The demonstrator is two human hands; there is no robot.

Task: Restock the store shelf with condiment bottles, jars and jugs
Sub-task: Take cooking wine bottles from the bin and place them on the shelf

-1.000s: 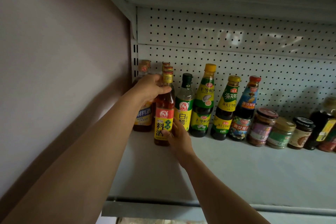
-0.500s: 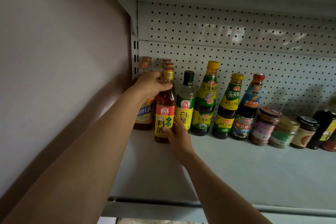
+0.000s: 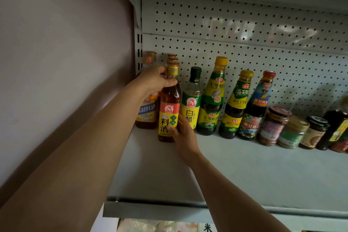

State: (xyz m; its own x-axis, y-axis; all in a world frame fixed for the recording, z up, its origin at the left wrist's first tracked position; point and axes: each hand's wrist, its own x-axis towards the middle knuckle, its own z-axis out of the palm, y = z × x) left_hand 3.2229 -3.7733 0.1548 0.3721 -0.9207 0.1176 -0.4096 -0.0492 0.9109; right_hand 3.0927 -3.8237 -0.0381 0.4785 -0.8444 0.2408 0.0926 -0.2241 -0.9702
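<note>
Bottle (image 3: 169,111) of amber cooking wine upright on shelf (image 3: 254,171), front of left-end row, just beside vinegar bottle (image 3: 192,103) | left hand (image 3: 156,81) wrapped around its neck | right hand (image 3: 183,134) gripping its lower label | 3 jars (image 3: 274,126) further right
</note>
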